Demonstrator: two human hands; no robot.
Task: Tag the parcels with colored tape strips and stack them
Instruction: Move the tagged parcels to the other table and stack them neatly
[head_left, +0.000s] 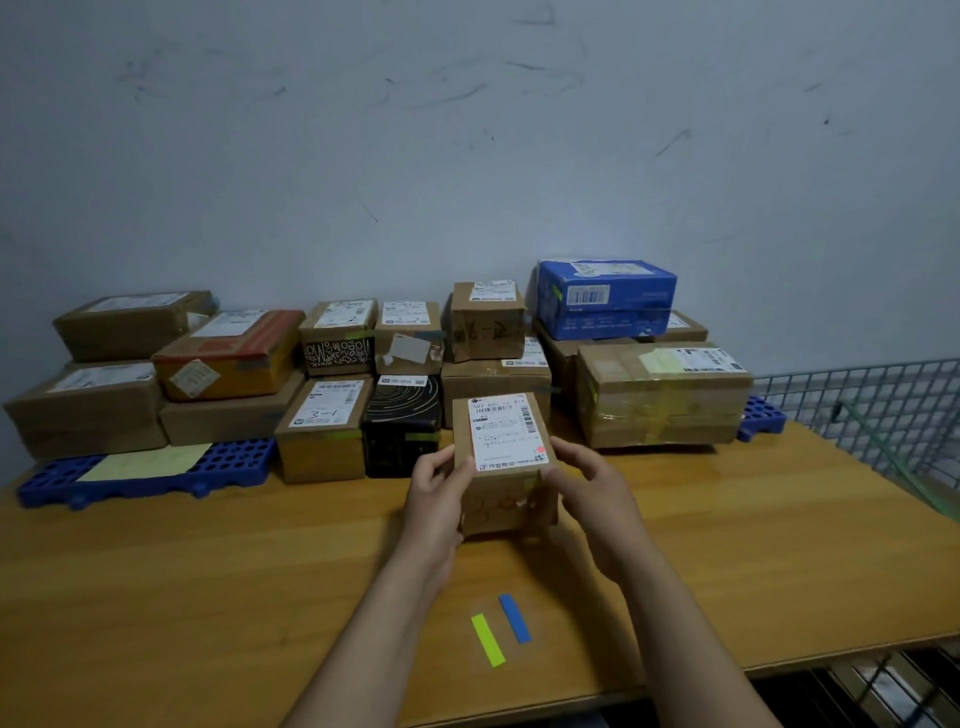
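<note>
A small brown cardboard parcel (501, 467) with a white shipping label on top is held between both hands just above the wooden table (208, 571). My left hand (436, 493) grips its left side with the thumb on the top edge. My right hand (592, 499) grips its right side, fingers curled round the upper corner. A small red mark shows at the label's right edge. Two loose tape strips lie on the table nearer to me: a yellow-green strip (487, 639) and a blue strip (514, 619).
Several parcels are stacked along the wall: brown boxes (88, 405), a black box (401, 426), a blue box (605, 299) and a large taped box (660, 395). Blue plastic pallets (145, 475) lie under them. A wire mesh basket (857, 405) stands at the right.
</note>
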